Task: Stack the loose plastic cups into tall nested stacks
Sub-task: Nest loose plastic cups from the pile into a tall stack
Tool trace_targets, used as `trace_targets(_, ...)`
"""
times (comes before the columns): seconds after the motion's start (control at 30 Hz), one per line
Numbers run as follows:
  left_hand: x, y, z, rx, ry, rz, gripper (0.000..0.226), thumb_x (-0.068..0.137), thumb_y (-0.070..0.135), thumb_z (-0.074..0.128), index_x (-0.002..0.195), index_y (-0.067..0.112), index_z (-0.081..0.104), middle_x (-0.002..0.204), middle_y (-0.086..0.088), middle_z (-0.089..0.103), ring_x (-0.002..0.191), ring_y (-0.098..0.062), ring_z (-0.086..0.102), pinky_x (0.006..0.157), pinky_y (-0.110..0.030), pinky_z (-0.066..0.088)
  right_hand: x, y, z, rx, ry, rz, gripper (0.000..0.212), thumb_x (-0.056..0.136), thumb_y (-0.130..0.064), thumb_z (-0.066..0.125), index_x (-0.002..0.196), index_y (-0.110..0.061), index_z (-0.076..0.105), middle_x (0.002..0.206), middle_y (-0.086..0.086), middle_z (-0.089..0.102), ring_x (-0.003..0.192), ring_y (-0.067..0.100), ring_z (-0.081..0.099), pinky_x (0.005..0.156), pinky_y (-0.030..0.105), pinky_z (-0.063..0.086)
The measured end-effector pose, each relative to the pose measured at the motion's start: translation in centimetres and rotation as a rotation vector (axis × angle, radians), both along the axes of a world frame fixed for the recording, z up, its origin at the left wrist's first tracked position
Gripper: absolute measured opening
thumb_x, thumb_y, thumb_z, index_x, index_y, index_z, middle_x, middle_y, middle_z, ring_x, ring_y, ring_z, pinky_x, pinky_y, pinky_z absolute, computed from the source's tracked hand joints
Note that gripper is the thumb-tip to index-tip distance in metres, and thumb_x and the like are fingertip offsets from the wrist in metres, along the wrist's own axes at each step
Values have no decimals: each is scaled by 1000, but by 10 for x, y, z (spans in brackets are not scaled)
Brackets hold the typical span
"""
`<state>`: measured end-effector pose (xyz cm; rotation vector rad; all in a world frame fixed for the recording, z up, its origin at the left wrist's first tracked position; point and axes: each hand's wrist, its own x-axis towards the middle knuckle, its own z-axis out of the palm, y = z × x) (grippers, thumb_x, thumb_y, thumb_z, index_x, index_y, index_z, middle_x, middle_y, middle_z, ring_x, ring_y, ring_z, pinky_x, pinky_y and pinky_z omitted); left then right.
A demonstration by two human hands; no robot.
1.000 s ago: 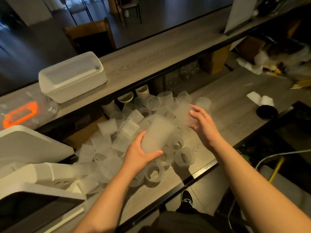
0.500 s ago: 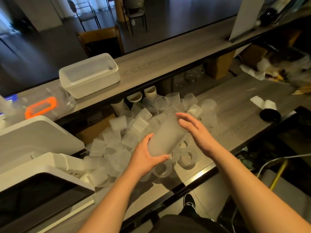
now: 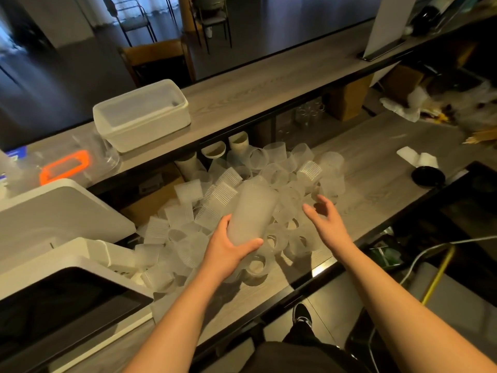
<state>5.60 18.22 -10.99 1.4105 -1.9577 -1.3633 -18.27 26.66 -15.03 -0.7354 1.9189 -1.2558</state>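
Your left hand (image 3: 228,247) covers the base of the nested stack (image 3: 250,212), so you can't count its cups — the frosted walls blur together. The loose cups (image 3: 271,168) overlap and hide one another. The picture's right edge cuts the blurred clutter (image 3: 457,103) on the table (image 3: 376,168).

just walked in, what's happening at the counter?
A person is nesting frosted plastic cups. Their left hand grips a tall nested stack, tilted over a pile of loose cups on the wooden counter. The right hand is open and empty, hovering over the pile beside the stack. Many cups are not yet stacked.
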Motion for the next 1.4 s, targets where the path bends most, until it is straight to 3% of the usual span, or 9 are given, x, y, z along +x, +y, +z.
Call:
trace_targets(0.1,0,0,-5,6,-12,1,76,67,41,89,128,32,44,114,16,53,101,-1,55,83,-32,53,-7,13,-30,120,47,46,102,73,-62,72,155,-19,28,155,8,37,138,24,41,109,41,39)
trace_targets(0.23,-3,-2,-9,10,-35,-5,77,68,42,88,130,29,44,114,16,53,100,-2,55,82,-33,53,-11,19,-60,263,76,86,139,46,-87,70,156,-16,24,159,11,31,143,29,36,113,48,37)
trace_targets(0.3,-4,-4,-10,15,-40,-1,77,68,42,88,130,29,45,114,15,54,100,-3,56,82,-35,55,-12,17,-72,327,81,107,143,44,-85,74,157,-15,22,160,12,29,144,31,33,114,50,36)
trace_targets(0.53,-11,-10,-11,27,-45,19,71,69,39,88,126,30,45,114,13,54,100,-6,56,79,-33,54,-8,3,-94,368,167,107,99,67,-40,89,147,-11,37,142,12,49,129,26,48,106,43,46)
trace_targets(0.93,-20,-11,-9,57,-15,14,94,49,65,78,130,30,45,117,11,55,102,-10,58,78,-32,56,-24,3,-61,208,44,-22,100,72,-49,83,151,-12,36,135,8,52,124,23,52,99,37,48)
trace_targets(1.07,-22,-8,-9,55,-11,6,98,49,65,78,133,28,44,119,10,55,103,-9,57,80,-32,55,-28,1,-40,102,-80,-106,88,76,-35,85,148,-11,41,143,9,52,130,21,50,102,33,44)
trace_targets(1.23,-24,-4,-7,53,2,-25,84,58,54,84,127,31,43,118,10,54,101,-7,56,74,-26,50,-32,-1,-7,-18,-112,-158,65,85,-34,77,140,-14,51,123,-3,56,107,8,56,85,18,42)
trace_targets(1.3,-23,-3,-6,41,5,-42,75,67,44,88,125,34,41,117,12,53,101,-5,55,72,-23,48,-34,-2,7,-83,-151,-174,57,88,-34,73,138,-15,54,124,-4,58,114,12,58,88,22,46)
trace_targets(1.4,-22,-2,-4,4,-5,-70,74,68,41,88,125,38,41,114,19,51,101,-1,54,72,-21,47,-35,-4,31,-186,-232,-152,58,86,-36,71,137,-18,53,129,2,61,122,20,58,106,42,47)
